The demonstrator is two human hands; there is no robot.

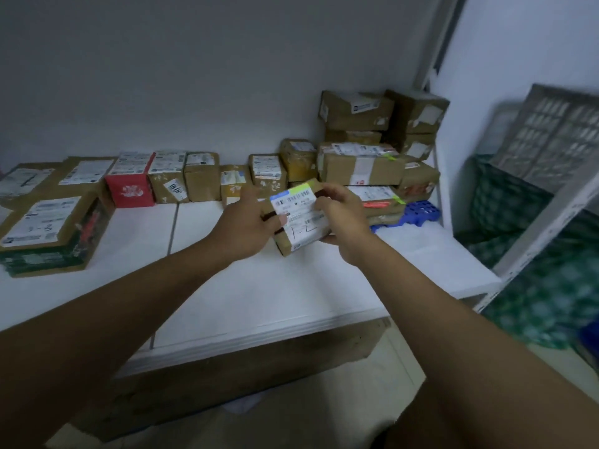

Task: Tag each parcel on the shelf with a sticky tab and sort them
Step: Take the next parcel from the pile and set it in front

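Both hands hold one small cardboard parcel point(299, 215) above the white shelf point(246, 286), tilted, label side up. Left hand point(248, 222): thumb pressed on the label's left edge, index finger extended, remaining fingers curled beneath the box. Right hand point(343, 215): fingers curled over the parcel's right end, thumb on top. A green sticky tab point(303, 190) sits on the label's upper edge (handwriting below it is illegible). A row of parcels point(168, 179) lines the wall; a stack of parcels point(372, 150) occupies the right corner.

The parcel point(298, 218) label's print is too blurred to read, and both hands cover its ends.
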